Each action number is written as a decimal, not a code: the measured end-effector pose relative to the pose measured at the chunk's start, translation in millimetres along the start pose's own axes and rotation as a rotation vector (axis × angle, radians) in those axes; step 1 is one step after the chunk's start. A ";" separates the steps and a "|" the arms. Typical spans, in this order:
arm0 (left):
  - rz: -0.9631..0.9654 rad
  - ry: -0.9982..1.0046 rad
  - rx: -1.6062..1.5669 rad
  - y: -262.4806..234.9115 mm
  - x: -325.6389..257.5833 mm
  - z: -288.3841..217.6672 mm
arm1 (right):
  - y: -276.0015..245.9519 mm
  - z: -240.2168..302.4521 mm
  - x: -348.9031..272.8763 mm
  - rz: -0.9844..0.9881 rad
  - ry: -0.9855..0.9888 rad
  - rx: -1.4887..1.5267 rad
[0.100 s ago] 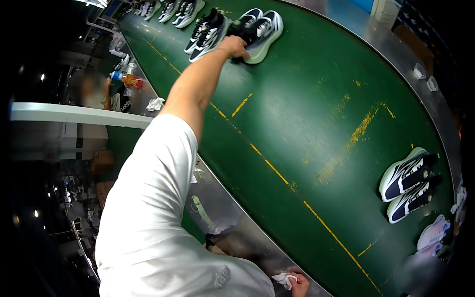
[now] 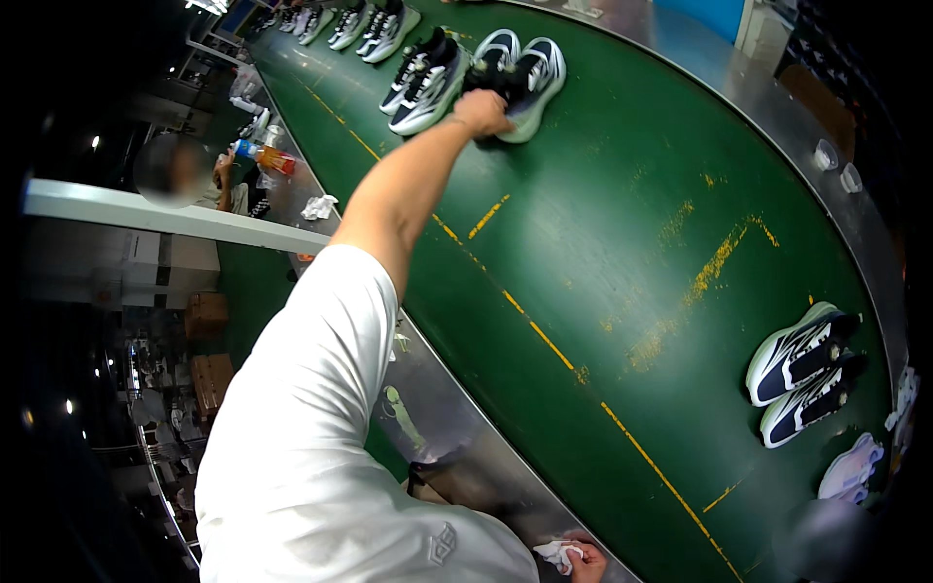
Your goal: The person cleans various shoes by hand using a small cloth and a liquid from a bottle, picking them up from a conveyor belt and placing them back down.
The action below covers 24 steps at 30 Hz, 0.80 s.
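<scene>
My left arm, in a white sleeve, stretches far over the green belt, and my left hand (image 2: 483, 114) is closed at the heels of a pair of navy-and-white sneakers (image 2: 537, 82) with pale soles. The heel collars are partly hidden by the fingers. Just left of it stands another such pair of sneakers (image 2: 425, 89). Down at the bottom edge, beside the metal rim, my right hand (image 2: 587, 561) pinches a crumpled white cloth (image 2: 559, 555). Farther right on the belt lies a third navy-and-white pair (image 2: 802, 374).
More sneakers (image 2: 372, 29) line the belt's far end. Pale lilac shoes (image 2: 851, 468) lie at the lower right. A bottle of orange drink (image 2: 267, 157) and crumpled tissue (image 2: 319, 207) rest on the left metal ledge, near another person (image 2: 228, 189). A white beam (image 2: 175, 216) crosses the left side.
The whole view has shifted slightly, so the far shoes and my left hand appear a little lower and to the right. My left hand stays at the same sneakers; my right still holds the cloth.
</scene>
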State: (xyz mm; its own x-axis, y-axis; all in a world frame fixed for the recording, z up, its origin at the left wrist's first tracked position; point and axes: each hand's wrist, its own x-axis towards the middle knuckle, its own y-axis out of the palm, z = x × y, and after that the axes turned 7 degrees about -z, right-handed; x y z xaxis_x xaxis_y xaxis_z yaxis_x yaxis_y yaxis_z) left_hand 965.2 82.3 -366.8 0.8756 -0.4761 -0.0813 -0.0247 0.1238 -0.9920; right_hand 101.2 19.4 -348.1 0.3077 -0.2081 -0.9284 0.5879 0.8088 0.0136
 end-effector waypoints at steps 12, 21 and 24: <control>0.165 0.264 -0.272 -73.8 -302.3 -72.4 | 0.6 -58.0 25.2 0.001 -0.323 0.076; 0.306 0.553 -0.215 -81.5 -607.5 -90.7 | 5.1 -76.3 46.4 -0.034 -0.447 0.112; 0.264 0.563 -0.233 -54.6 -677.0 -80.0 | 8.5 -81.1 55.0 -0.074 -0.504 0.032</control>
State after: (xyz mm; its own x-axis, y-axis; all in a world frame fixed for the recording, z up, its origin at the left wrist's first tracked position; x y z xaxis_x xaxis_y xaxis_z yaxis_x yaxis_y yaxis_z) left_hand 335.2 328.2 -265.4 0.4416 -0.8457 -0.2997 -0.3632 0.1369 -0.9216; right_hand 62.5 59.5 -429.2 0.5824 -0.5102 -0.6328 0.6421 0.7661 -0.0268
